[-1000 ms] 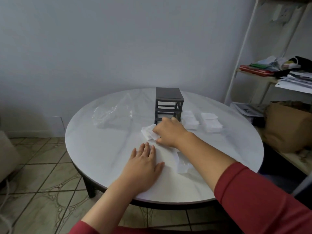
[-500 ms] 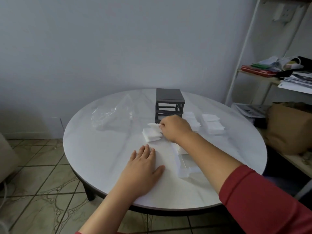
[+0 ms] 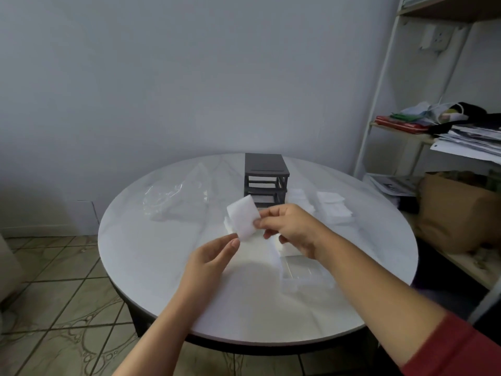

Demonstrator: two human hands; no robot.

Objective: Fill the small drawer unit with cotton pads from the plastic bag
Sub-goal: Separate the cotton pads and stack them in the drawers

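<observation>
One cotton pad (image 3: 242,220) pinched by right hand (image 3: 294,230), left hand (image 3: 212,257) slack-fingered beneath, contact unclear, drawer unit (image 3: 264,169) partly hidden behind.

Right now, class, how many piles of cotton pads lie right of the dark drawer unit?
2: the first pile beside the drawer unit, the second pile further right. The right hand may hide more.

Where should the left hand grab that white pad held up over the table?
Probably by the free lower left corner of the cotton pad, from below: the right hand pinches its right edge, and it is thin and flat, so pinch both faces.
</observation>
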